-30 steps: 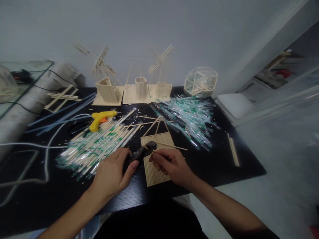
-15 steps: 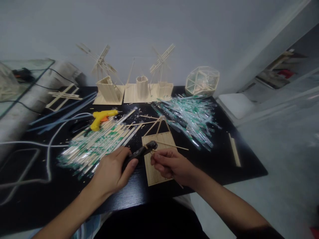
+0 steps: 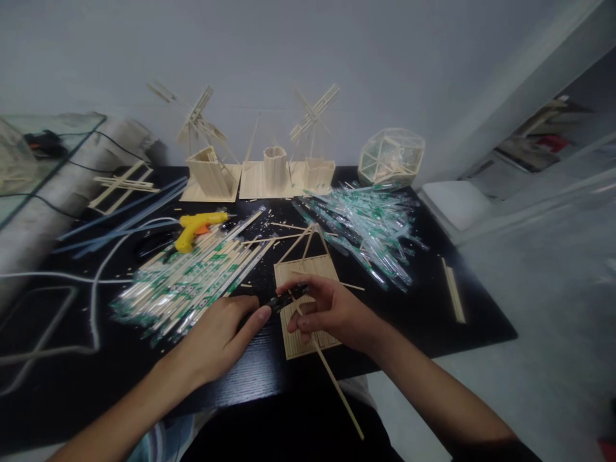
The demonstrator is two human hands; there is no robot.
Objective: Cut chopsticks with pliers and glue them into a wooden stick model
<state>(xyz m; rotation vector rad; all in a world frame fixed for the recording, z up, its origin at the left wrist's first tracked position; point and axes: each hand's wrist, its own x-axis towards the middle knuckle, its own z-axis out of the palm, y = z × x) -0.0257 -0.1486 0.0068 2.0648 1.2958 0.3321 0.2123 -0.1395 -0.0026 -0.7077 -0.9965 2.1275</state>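
My left hand (image 3: 219, 333) is closed round a pair of dark pliers (image 3: 282, 300), whose head points right. In my right hand (image 3: 334, 314) is a thin wooden stick (image 3: 337, 384), pinched between the fingers and slanting down toward me past the table edge. Its upper end lies by the jaws of the pliers; the right fingers partly cover that spot. Beneath both hands lies a flat panel of wooden sticks (image 3: 293, 346), with a pointed frame of sticks (image 3: 308, 240) at its far end. A loose stick (image 3: 351, 286) rests across the panel.
A yellow glue gun (image 3: 195, 230) lies on wrapped sticks (image 3: 192, 282) at the left. Empty-looking plastic wrappers (image 3: 366, 224) are heaped at the right. Stick models on bases (image 3: 206, 176) and a faceted frame (image 3: 392, 157) stand along the wall. A white cable (image 3: 99, 282) crosses the table's left.
The stick in my right hand now reaches well down toward me, its length showing below the hand. My right fingers have loosened and shifted closer over the pliers' head. The pliers have turned slightly.
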